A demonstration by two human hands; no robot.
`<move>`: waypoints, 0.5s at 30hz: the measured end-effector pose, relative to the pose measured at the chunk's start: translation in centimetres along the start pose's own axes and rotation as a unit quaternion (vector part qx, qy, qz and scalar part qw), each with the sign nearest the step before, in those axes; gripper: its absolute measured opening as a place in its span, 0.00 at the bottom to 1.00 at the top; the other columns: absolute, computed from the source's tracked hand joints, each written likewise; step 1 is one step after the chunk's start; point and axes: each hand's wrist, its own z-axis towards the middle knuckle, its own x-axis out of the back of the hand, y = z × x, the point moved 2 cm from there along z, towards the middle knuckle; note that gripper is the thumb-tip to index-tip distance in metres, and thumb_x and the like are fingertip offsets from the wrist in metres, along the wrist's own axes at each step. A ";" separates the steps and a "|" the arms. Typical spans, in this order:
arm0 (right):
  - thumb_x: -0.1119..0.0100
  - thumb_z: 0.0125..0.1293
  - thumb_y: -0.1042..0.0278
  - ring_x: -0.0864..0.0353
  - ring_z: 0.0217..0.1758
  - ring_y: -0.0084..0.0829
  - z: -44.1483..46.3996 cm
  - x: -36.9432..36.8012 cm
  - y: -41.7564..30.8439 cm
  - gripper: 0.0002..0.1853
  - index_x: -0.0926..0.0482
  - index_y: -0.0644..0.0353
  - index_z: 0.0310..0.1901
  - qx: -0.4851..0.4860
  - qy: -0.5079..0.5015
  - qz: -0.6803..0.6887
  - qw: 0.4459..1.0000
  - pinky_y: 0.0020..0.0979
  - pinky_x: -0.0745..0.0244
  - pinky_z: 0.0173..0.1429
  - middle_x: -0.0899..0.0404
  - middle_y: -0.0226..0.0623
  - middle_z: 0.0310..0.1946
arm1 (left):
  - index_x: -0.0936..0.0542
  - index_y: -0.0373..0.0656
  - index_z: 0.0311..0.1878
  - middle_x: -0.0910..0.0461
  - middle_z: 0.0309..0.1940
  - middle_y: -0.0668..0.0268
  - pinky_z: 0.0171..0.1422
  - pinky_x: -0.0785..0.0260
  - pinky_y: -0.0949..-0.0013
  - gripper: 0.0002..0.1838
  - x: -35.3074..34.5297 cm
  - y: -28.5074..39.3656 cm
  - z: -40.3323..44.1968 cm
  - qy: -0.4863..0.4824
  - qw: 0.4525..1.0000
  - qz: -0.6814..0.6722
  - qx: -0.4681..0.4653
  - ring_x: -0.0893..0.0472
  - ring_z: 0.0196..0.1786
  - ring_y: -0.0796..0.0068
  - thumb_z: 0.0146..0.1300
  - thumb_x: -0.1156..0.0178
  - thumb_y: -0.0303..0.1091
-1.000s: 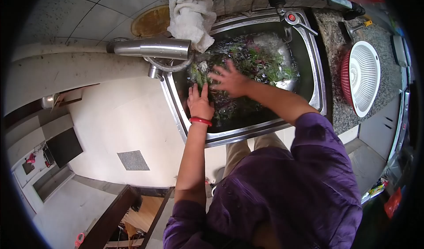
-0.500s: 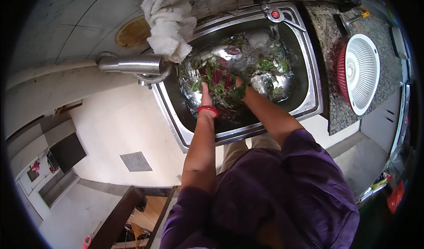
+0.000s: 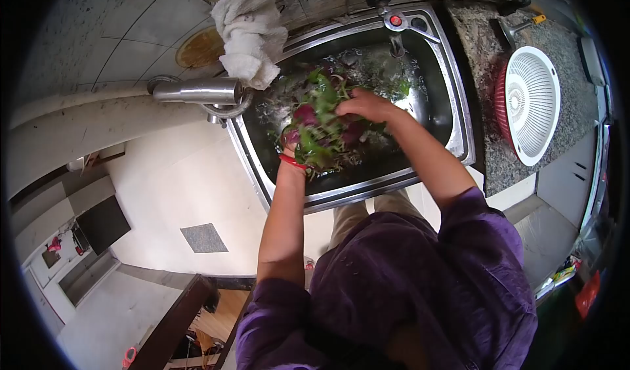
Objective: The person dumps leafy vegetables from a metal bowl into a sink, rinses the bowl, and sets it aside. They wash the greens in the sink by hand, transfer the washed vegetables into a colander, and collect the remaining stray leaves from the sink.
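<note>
A dripping bunch of leafy greens [image 3: 321, 124], green with purple-red leaves, is lifted above the water in the steel sink [image 3: 463, 117]. My left hand [image 3: 289, 144], with a red bangle at the wrist, grips the bunch from its left side; leaves hide most of its fingers. On the other side my right hand [image 3: 373, 105] has its fingers curled against the leaves and closed on them. Loose bits of leaf float in the rippling water behind. The tap [image 3: 396, 42] with a red-marked lever stands at the sink's far right corner.
A white colander [image 3: 535, 106] with a red basket beneath stands on the granite counter [image 3: 479, 35] at the right. Behind it lies a yellow-handled tool [image 3: 518, 28]. A white towel [image 3: 249, 32] hangs over a metal pipe fitting [image 3: 197, 93] at the left.
Both hands have raised the greens out of the water and toward the left. The right hand has come up from beneath the leaves to their right side.
</note>
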 end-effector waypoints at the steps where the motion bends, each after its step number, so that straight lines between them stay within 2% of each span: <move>1: 0.41 0.48 0.64 0.24 0.44 0.37 1.5 0.9 2.8 0.23 0.26 0.64 0.47 0.061 0.043 -0.046 0.996 0.31 0.31 0.48 0.22 0.43 0.38 | 0.28 0.40 0.53 0.24 0.44 0.65 0.48 0.29 0.70 0.20 -1.7 0.8 -1.0 0.034 0.999 0.027 -0.003 0.24 0.44 0.74 0.59 0.43 0.39; 2: 0.44 0.49 0.67 0.24 0.45 0.40 2.0 1.7 4.7 0.22 0.27 0.63 0.48 0.060 0.098 -0.147 0.982 0.31 0.31 0.49 0.22 0.44 0.39 | 0.27 0.39 0.51 0.24 0.43 0.65 0.48 0.29 0.70 0.19 -3.4 1.6 -2.0 0.069 0.996 0.055 -0.003 0.23 0.43 0.74 0.58 0.41 0.36; 3: 0.47 0.49 0.70 0.25 0.46 0.43 2.2 2.5 6.2 0.22 0.27 0.61 0.50 0.059 0.153 -0.247 0.955 0.30 0.31 0.49 0.23 0.46 0.40 | 0.25 0.38 0.47 0.23 0.38 0.65 0.46 0.29 0.71 0.17 -3.5 2.1 -2.9 0.099 0.987 0.123 -0.009 0.23 0.40 0.74 0.52 0.40 0.30; 5: 0.48 0.51 0.70 0.27 0.50 0.43 2.4 4.0 9.7 0.23 0.29 0.55 0.53 0.025 0.248 -0.336 0.908 0.36 0.33 0.53 0.27 0.44 0.47 | 0.24 0.39 0.42 0.23 0.35 0.67 0.42 0.31 0.71 0.15 -5.8 3.6 -4.4 0.088 0.976 0.196 -0.044 0.24 0.36 0.75 0.47 0.43 0.26; 6: 0.49 0.52 0.70 0.28 0.52 0.43 2.3 4.4 10.4 0.24 0.30 0.52 0.55 0.006 0.293 -0.378 0.878 0.39 0.33 0.54 0.29 0.44 0.50 | 0.24 0.37 0.38 0.24 0.31 0.68 0.38 0.33 0.71 0.14 -5.5 4.1 -4.4 0.051 0.969 0.238 -0.034 0.25 0.32 0.75 0.44 0.44 0.25; 9: 0.48 0.53 0.69 0.38 0.60 0.44 0.3 1.9 8.8 0.25 0.31 0.45 0.56 0.001 0.364 -0.518 0.774 0.51 0.40 0.59 0.37 0.42 0.57 | 0.24 0.36 0.37 0.23 0.29 0.68 0.38 0.34 0.73 0.12 -3.7 4.6 -3.2 0.064 0.869 0.486 -0.069 0.26 0.31 0.77 0.46 0.44 0.25; 10: 0.46 0.53 0.67 0.46 0.66 0.45 0.5 -0.3 8.8 0.26 0.32 0.41 0.56 0.061 0.292 -0.571 0.764 0.60 0.48 0.60 0.42 0.40 0.62 | 0.24 0.35 0.38 0.21 0.28 0.64 0.40 0.33 0.73 0.13 -4.0 4.5 -3.1 0.100 0.816 0.556 -0.121 0.24 0.30 0.70 0.47 0.41 0.29; 11: 0.46 0.52 0.68 0.48 0.67 0.40 0.1 -2.4 9.1 0.23 0.28 0.42 0.53 0.110 0.165 -0.639 0.743 0.56 0.47 0.60 0.43 0.39 0.63 | 0.25 0.38 0.42 0.21 0.32 0.58 0.47 0.32 0.65 0.17 -1.5 4.0 -2.6 0.190 0.695 0.685 -0.109 0.22 0.37 0.59 0.47 0.39 0.32; 13: 0.46 0.54 0.61 0.48 0.68 0.36 -0.7 -3.9 9.8 0.19 0.25 0.41 0.50 0.175 -0.040 -0.648 0.740 0.56 0.50 0.61 0.43 0.36 0.63 | 0.28 0.41 0.49 0.25 0.43 0.54 0.56 0.37 0.55 0.24 -3.6 3.9 -3.2 0.263 0.455 0.848 -0.070 0.26 0.49 0.53 0.46 0.37 0.34; 15: 0.47 0.55 0.59 0.49 0.68 0.36 -0.8 -1.1 10.7 0.17 0.23 0.44 0.48 0.086 -0.008 -0.640 0.764 0.68 0.56 0.59 0.43 0.36 0.64 | 0.29 0.46 0.52 0.29 0.49 0.52 0.55 0.36 0.53 0.28 -4.6 3.1 -4.2 0.262 0.364 0.878 -0.169 0.29 0.52 0.52 0.44 0.35 0.34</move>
